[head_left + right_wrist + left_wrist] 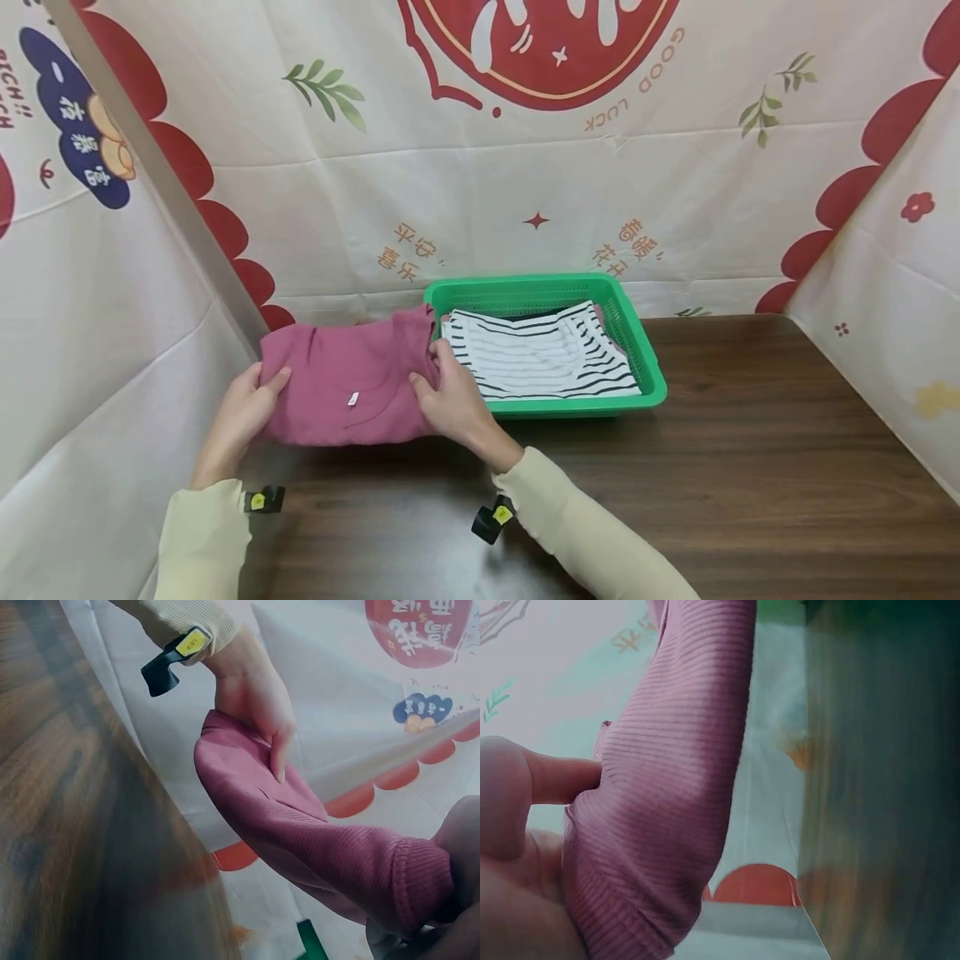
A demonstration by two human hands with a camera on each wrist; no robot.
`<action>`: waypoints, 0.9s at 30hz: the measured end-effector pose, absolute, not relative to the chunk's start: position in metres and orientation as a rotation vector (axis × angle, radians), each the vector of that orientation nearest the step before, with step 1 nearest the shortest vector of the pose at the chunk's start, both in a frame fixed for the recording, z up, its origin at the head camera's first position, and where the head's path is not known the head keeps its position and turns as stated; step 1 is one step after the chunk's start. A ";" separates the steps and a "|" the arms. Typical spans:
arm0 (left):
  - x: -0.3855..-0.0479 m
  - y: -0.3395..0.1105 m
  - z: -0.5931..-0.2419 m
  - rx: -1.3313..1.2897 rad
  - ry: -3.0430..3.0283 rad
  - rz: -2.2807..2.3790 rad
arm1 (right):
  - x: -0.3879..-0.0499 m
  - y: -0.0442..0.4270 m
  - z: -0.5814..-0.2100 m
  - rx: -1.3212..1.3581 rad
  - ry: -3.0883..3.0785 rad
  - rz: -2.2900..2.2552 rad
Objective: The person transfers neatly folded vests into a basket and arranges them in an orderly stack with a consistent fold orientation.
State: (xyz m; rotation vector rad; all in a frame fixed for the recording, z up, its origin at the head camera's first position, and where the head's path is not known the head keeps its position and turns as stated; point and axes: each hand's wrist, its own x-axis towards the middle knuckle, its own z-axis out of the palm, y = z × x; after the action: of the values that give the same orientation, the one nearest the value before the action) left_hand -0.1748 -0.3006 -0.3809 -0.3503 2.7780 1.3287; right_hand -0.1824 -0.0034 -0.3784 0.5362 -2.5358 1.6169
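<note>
A folded pink ribbed shirt point(348, 379) with a small white label hangs between both hands, above the wooden table. My left hand point(243, 408) grips its left edge, thumb on top; the left wrist view shows the thumb pressed into the ribbed cloth point(667, 750). At the opposite edge, my right hand point(453, 400) pinches the fabric with the thumb on top. In the right wrist view the shirt point(300, 817) sags between the two hands. A green basket point(652, 379) stands just right of the right hand, with a folded white shirt with black stripes point(536, 354) lying in it.
Under the striped shirt, bits of pink and dark cloth show in the basket. The brown wooden table point(750, 450) extends to the right and front. Printed white curtains point(480, 192) enclose the back and both sides, close by the left hand.
</note>
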 end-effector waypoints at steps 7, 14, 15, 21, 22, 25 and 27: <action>-0.180 -0.286 -0.371 -0.302 2.809 1.347 | -0.187 0.011 -0.376 0.494 -2.522 1.599; -0.188 -0.273 -0.366 -0.282 2.802 1.374 | -0.192 0.027 -0.374 0.457 -2.502 1.596; -0.189 -0.271 -0.365 -0.281 2.796 1.379 | -0.194 0.029 -0.374 0.450 -2.497 1.592; -0.195 -0.259 -0.359 -0.240 2.806 1.370 | -0.198 0.041 -0.372 0.414 -2.493 1.592; -0.195 -0.257 -0.359 -0.228 2.814 1.367 | -0.199 0.043 -0.372 0.410 -2.496 1.600; -0.198 -0.252 -0.357 -0.195 2.825 1.366 | -0.201 0.052 -0.370 0.404 -2.499 1.626; -0.199 -0.247 -0.356 -0.170 2.833 1.364 | -0.203 0.058 -0.369 0.398 -2.502 1.628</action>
State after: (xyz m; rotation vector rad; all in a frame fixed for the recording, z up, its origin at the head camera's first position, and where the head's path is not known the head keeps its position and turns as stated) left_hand -0.1995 -0.2474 -0.3563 -0.1698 2.8334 1.3643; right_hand -0.2029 0.0578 -0.3691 0.3981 -2.5023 1.6284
